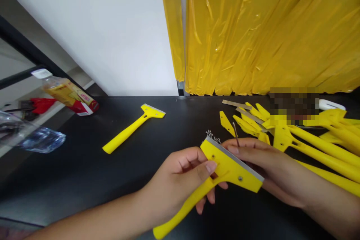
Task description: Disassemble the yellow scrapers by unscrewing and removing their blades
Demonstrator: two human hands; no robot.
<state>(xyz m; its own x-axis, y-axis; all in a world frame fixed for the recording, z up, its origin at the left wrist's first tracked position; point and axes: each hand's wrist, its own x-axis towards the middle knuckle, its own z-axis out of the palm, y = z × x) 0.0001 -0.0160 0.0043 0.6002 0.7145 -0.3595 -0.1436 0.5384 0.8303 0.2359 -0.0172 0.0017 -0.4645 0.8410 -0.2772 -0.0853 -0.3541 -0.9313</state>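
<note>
I've got the yellow scraper (pixel 225 168) up off the black table, held low in front of me. It's bright yellow plastic, a wide flat head on a long tapering handle. The head sits tilted, its top edge running from upper left down to lower right, with a thin metal blade (pixel 239 160) lining that edge. One small screw (pixel 240 178) shows on the face of the head, near its lower right. The handle slants down and to the left, its rounded butt end right at the bottom of the view.
</note>
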